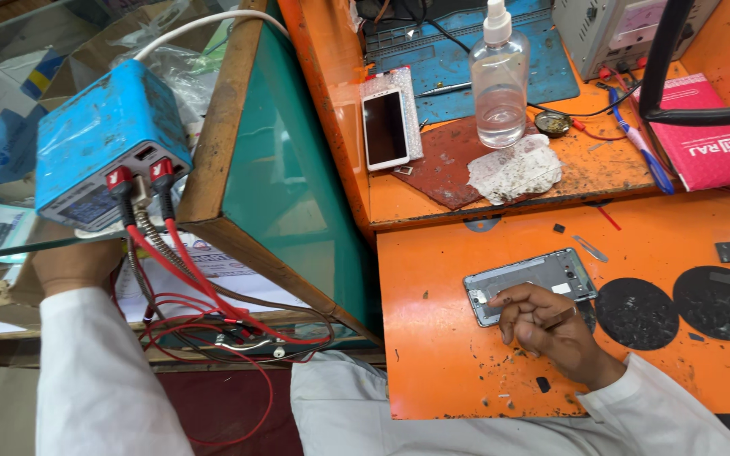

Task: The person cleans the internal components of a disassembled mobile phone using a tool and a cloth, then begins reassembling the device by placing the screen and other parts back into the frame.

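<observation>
One view only: a head-worn camera, positioned above the seated person and facing steeply downward and forward. The person's own white sleeves enter from the bottom edge. The scuffed orange worktop [433,355] fills the right half at close range; the green-sided wooden counter [289,186] divides the frame. The left hand [73,262] appears at lower left, the right hand [547,325] at lower centre-right. Farther bench items lie along the top edge.

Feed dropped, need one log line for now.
left hand: holds blue box | right hand: on phone frame | orange table
</observation>
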